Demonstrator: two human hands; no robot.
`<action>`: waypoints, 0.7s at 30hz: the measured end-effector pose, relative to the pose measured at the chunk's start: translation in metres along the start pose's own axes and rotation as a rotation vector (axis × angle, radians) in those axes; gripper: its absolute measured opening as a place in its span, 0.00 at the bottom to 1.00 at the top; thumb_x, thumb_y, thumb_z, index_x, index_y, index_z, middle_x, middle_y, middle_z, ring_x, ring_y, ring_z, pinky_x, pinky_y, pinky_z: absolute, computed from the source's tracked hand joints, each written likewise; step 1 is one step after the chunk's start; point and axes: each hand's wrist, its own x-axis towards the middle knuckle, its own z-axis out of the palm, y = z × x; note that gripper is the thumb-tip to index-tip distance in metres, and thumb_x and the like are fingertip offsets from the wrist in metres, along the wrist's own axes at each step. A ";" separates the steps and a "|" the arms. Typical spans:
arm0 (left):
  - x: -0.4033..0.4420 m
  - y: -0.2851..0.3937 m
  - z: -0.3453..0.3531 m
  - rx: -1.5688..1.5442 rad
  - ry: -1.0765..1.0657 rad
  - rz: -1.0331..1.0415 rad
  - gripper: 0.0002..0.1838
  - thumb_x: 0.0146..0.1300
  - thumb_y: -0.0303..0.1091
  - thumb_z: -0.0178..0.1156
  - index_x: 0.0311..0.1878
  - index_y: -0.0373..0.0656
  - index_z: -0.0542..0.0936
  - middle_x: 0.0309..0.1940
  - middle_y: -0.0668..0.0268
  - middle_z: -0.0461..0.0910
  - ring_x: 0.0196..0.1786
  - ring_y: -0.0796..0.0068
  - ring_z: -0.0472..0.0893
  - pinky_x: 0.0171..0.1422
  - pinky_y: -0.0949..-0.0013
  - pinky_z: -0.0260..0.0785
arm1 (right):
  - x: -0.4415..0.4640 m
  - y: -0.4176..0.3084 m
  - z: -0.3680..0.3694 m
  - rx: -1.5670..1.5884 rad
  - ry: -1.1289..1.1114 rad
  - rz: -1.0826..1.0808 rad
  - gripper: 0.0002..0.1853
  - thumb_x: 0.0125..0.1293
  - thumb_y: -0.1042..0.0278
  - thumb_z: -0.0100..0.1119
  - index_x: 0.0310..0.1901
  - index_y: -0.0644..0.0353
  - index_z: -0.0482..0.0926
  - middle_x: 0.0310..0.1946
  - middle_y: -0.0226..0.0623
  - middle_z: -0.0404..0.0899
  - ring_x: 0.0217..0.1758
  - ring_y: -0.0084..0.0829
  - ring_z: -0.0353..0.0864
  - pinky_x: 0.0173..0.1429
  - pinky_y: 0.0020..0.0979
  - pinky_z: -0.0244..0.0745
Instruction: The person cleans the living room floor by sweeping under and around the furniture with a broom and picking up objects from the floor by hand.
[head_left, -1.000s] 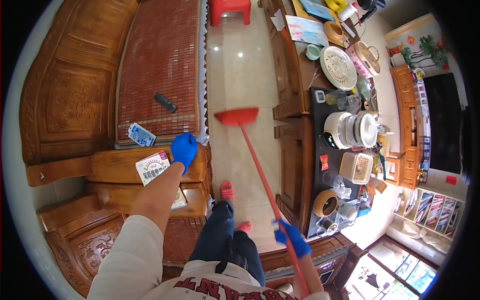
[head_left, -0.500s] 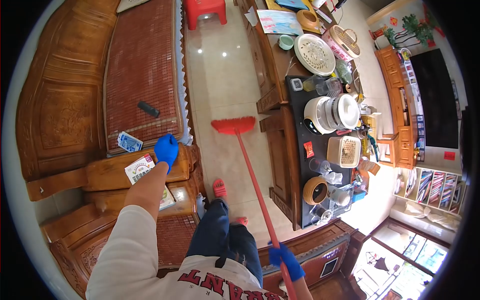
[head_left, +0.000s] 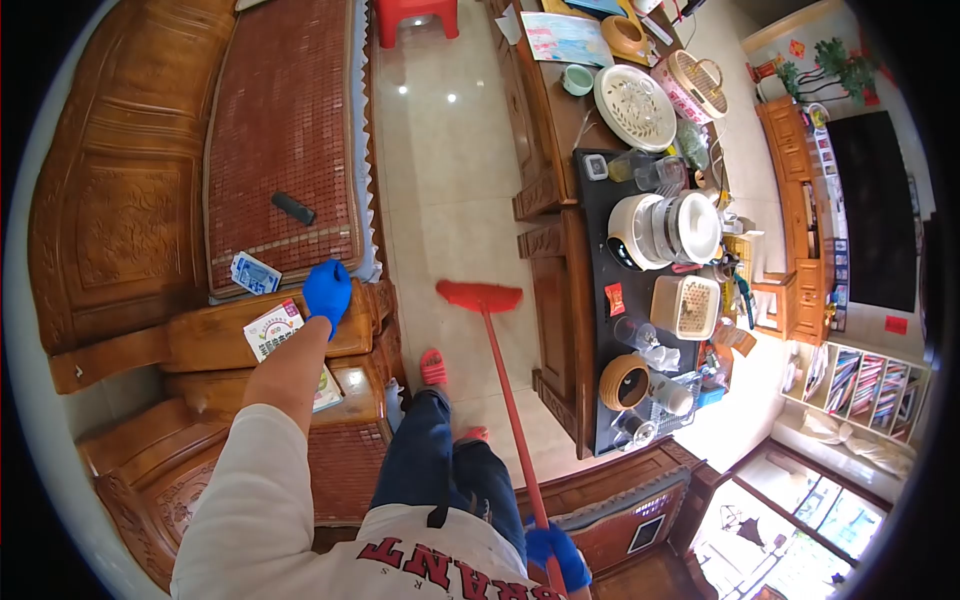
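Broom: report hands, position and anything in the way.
Right hand gripping broom. Left hand by wooden armrest. Broom's bristle end at floor level. Red stool farther up, apart from it.

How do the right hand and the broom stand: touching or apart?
Touching. The head view shows the right hand closed around the broom handle.
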 end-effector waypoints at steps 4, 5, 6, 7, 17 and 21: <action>-0.003 -0.006 0.005 0.038 0.036 0.032 0.11 0.60 0.40 0.51 0.34 0.44 0.78 0.32 0.49 0.77 0.37 0.47 0.76 0.41 0.52 0.68 | -0.024 -0.012 0.037 -0.107 0.082 0.013 0.13 0.62 0.76 0.50 0.48 0.59 0.68 0.15 0.23 0.60 0.13 0.17 0.61 0.16 0.20 0.55; -0.002 -0.003 0.004 0.045 0.055 0.032 0.11 0.59 0.39 0.51 0.32 0.43 0.78 0.31 0.50 0.78 0.36 0.48 0.76 0.41 0.53 0.69 | -0.027 -0.012 0.040 -0.135 0.103 0.015 0.13 0.62 0.76 0.50 0.48 0.59 0.68 0.15 0.24 0.60 0.13 0.17 0.61 0.16 0.20 0.55; -0.003 -0.001 0.003 0.045 0.051 0.029 0.11 0.59 0.39 0.51 0.32 0.43 0.78 0.31 0.50 0.78 0.36 0.48 0.76 0.41 0.53 0.69 | -0.015 -0.019 0.036 -0.138 0.102 0.007 0.14 0.61 0.77 0.50 0.49 0.58 0.67 0.15 0.24 0.60 0.13 0.18 0.61 0.16 0.21 0.55; -0.004 0.002 0.001 0.036 0.028 0.020 0.11 0.59 0.39 0.51 0.33 0.43 0.78 0.31 0.50 0.78 0.36 0.48 0.76 0.41 0.53 0.69 | -0.002 -0.027 0.037 -0.304 0.157 -0.013 0.14 0.61 0.77 0.50 0.49 0.58 0.67 0.15 0.24 0.60 0.12 0.18 0.60 0.16 0.21 0.55; -0.003 -0.002 0.001 0.045 0.019 0.011 0.12 0.60 0.41 0.50 0.35 0.45 0.78 0.34 0.49 0.78 0.39 0.45 0.76 0.43 0.51 0.68 | 0.011 -0.020 -0.005 0.060 -0.018 0.070 0.14 0.61 0.77 0.50 0.49 0.57 0.68 0.15 0.22 0.59 0.11 0.17 0.57 0.16 0.20 0.53; -0.002 0.004 -0.003 0.019 -0.031 -0.020 0.12 0.60 0.41 0.49 0.35 0.45 0.78 0.34 0.49 0.78 0.39 0.45 0.76 0.42 0.51 0.68 | -0.040 -0.006 0.018 -0.102 0.044 0.043 0.14 0.61 0.76 0.48 0.49 0.57 0.67 0.15 0.22 0.58 0.12 0.17 0.58 0.16 0.20 0.53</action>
